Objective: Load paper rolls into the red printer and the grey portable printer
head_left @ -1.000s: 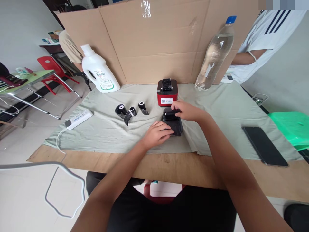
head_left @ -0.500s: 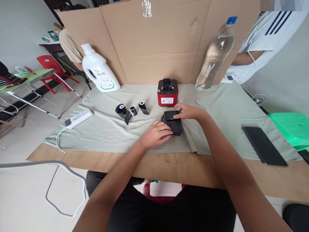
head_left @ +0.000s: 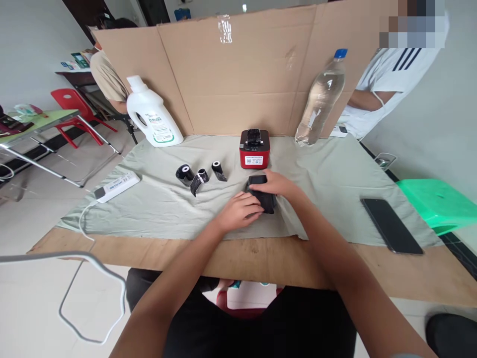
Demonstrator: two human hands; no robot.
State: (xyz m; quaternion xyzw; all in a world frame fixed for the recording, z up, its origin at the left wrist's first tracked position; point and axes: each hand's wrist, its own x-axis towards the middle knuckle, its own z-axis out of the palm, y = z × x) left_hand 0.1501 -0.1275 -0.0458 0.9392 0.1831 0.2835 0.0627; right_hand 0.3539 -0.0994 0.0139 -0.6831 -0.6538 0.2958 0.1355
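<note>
A small black printer point(head_left: 265, 200) lies on the grey-green cloth point(head_left: 335, 169) in front of me. My left hand point(head_left: 238, 211) grips its near left side with curled fingers. My right hand point(head_left: 274, 184) rests on its top, fingers pressed over the far edge. Just behind stands a red and black printer point(head_left: 254, 148). To the left lie three black label rolls point(head_left: 199, 175), one with a loose strip.
A white detergent jug point(head_left: 151, 113) and a clear water bottle point(head_left: 319, 99) stand against a cardboard screen point(head_left: 238, 69). A black phone point(head_left: 391, 225) lies at right, a white power strip point(head_left: 116, 186) at left. A person in a white shirt point(head_left: 383, 84) stands behind right.
My right hand has shifted from the printer's far edge onto its top. The printer's lid, raised a second ago, is now down. The camera has tilted slightly.
</note>
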